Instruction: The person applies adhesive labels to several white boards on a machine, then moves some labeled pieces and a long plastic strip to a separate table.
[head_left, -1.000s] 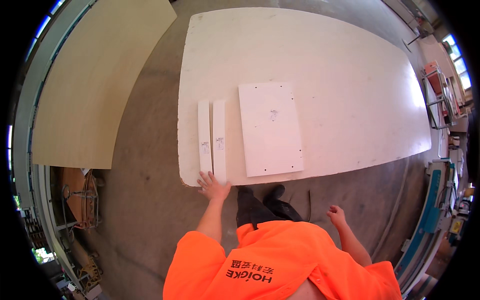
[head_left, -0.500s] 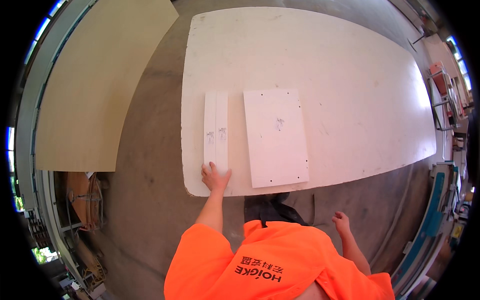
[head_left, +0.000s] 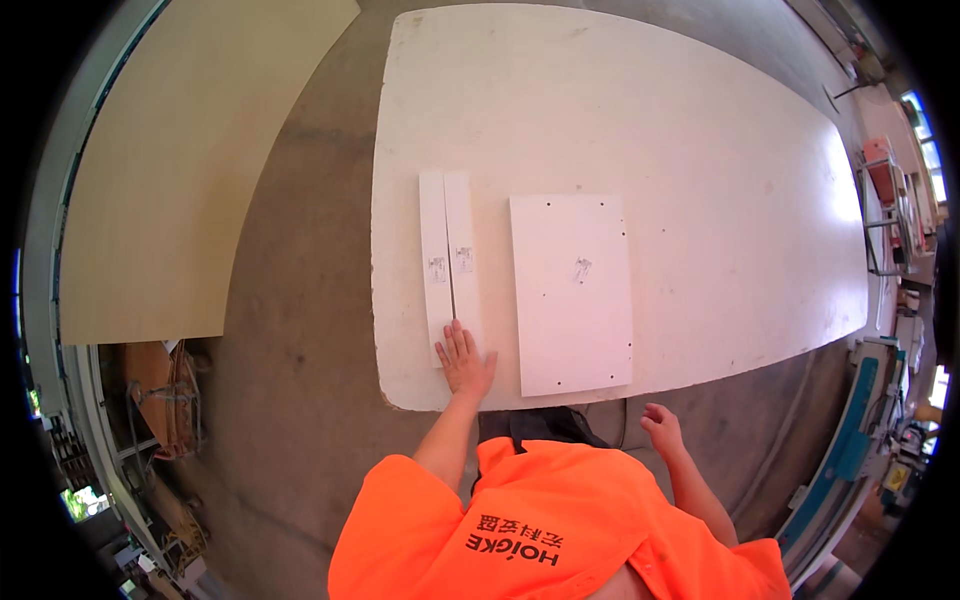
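Observation:
Two long white strips, the left strip (head_left: 434,225) and the right strip (head_left: 459,215), lie side by side on a large white tabletop (head_left: 720,200). Each carries a small printed label. A thin dark gap runs between them. My left hand (head_left: 466,362) rests flat over their near ends, mostly on the right strip, palm down and fingers stretched out. To the right lies a white rectangular panel (head_left: 570,335) with small holes along its edges and a label near its middle. My right hand (head_left: 661,430) hangs off the table's near edge, fingers curled, with nothing visible in it.
A large tan sheet (head_left: 170,200) lies on the far left, with grey floor (head_left: 290,300) between it and the tabletop. A blue and white machine (head_left: 850,430) stands at the right. Racks and a wheeled metal frame (head_left: 178,400) stand at the lower left.
My left hand has shifted right and flattened over the strips. A gap has opened between the two strips, which lay together before. My right hand has moved slightly left. The whole view has shifted somewhat.

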